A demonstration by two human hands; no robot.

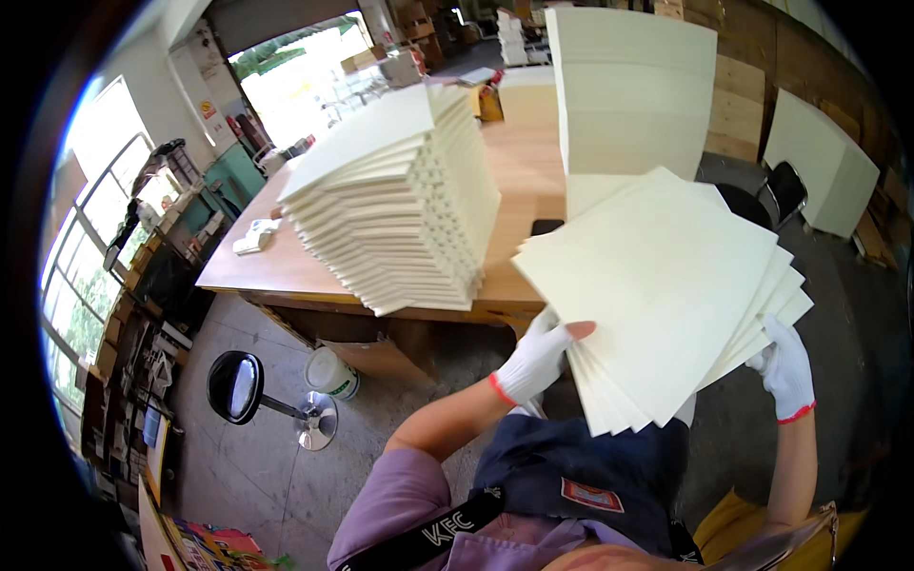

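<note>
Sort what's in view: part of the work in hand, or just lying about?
In the job: fanned white sheets, held in left hand and right hand; likely the tall pale stack on the table.

Just lying about: black stool; white bucket; cardboard under the table.

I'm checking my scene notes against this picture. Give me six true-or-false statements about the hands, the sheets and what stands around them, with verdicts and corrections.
1. The left hand and the right hand both hold the sheets. True.
2. The sheets are squared into one neat pile. False: they are fanned out, their corners out of line.
3. A tall stack stands on the table, left of the sheets. True.
4. The right hand is bare. False: it wears a white glove.
5. The stool has a bright red seat. False: its seat is black.
6. A bucket stands on the floor near the stool. True.
</note>
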